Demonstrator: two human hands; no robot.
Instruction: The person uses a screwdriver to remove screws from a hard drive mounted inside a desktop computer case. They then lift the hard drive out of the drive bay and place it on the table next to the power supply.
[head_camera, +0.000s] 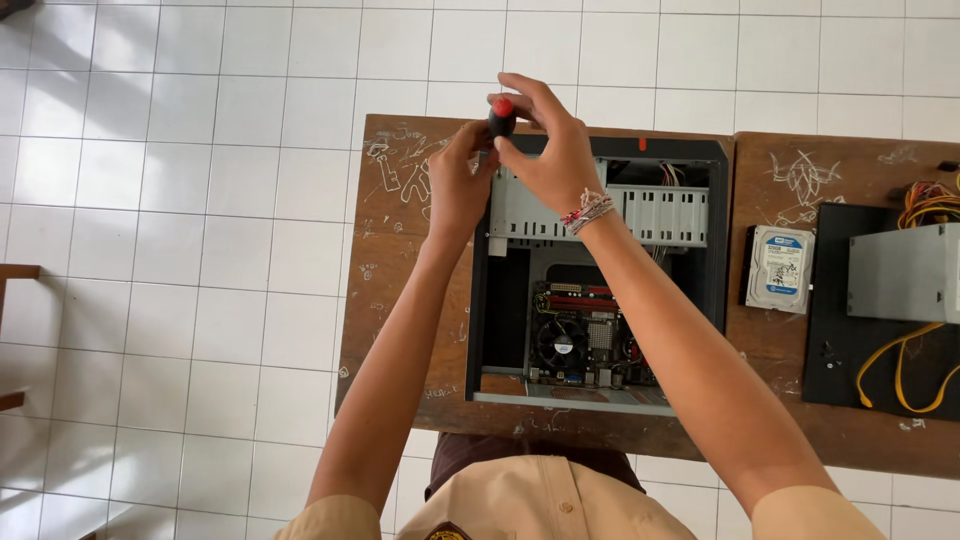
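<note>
right hand (550, 150) pinches the red-capped screwdriver (500, 118) in a closed grip; left hand (458, 180) steadies its shaft, fingers pressed together, over the open computer case (712, 200) on the tabletop (400, 300)

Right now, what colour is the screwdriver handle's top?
Red, above a black grip; the screwdriver shows in the head view.

open computer case (600, 270) on desk (400, 300), hard drive (780, 268) to its right
</note>
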